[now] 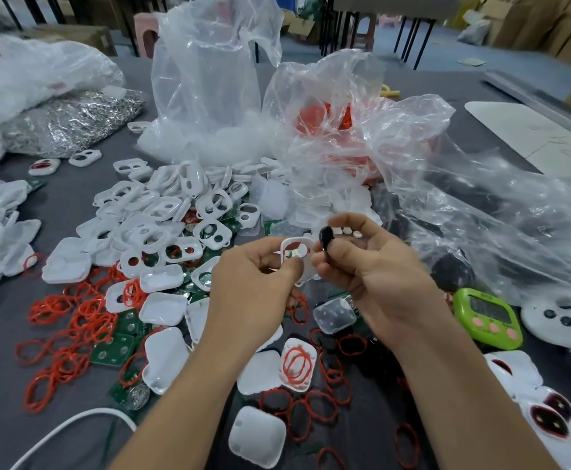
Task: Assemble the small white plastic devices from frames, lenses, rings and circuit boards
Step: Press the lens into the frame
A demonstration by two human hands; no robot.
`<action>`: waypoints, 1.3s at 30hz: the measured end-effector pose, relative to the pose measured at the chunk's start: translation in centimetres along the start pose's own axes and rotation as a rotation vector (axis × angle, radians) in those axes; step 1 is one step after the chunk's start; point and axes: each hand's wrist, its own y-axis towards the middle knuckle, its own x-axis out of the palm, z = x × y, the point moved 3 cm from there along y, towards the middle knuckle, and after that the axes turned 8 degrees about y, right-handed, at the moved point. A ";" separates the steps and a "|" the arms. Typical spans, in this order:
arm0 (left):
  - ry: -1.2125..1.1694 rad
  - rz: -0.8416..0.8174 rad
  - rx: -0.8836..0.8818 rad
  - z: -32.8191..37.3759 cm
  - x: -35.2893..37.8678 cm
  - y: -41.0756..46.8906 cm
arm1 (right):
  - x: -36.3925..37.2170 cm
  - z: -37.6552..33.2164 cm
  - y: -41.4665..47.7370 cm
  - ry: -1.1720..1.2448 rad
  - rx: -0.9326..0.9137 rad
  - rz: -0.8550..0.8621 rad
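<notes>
My left hand (258, 283) pinches a small white frame (297, 250) with a round opening, held upright above the table. My right hand (365, 266) is just to its right and pinches a dark round lens (325, 238) between thumb and forefinger, close to the frame's right edge. A heap of white frames (175, 218) lies behind my hands. Red rings (73, 320) are scattered on the left and in front. Green circuit boards (112, 349) lie among them. White back shells (257, 435) sit near my forearms.
Clear plastic bags (209, 79) stand at the back, one holding red parts (325, 120). A bag of metal clips (73, 120) is at the far left. A green timer (486, 315) sits right, assembled devices (549, 418) in front of it. A white cable (73, 425) crosses bottom left.
</notes>
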 end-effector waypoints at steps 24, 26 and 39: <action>-0.042 -0.021 -0.027 -0.2 0.1 0.0 | 1.0 0.5 -0.7 0.055 0.139 -0.421; -0.017 -0.016 -0.009 -0.2 0.2 0.0 | 0.9 0.5 -0.6 0.013 0.128 -0.429; 0.150 0.020 0.015 0.3 0.4 -0.2 | 0.7 -0.4 -0.5 -0.298 -0.173 -0.441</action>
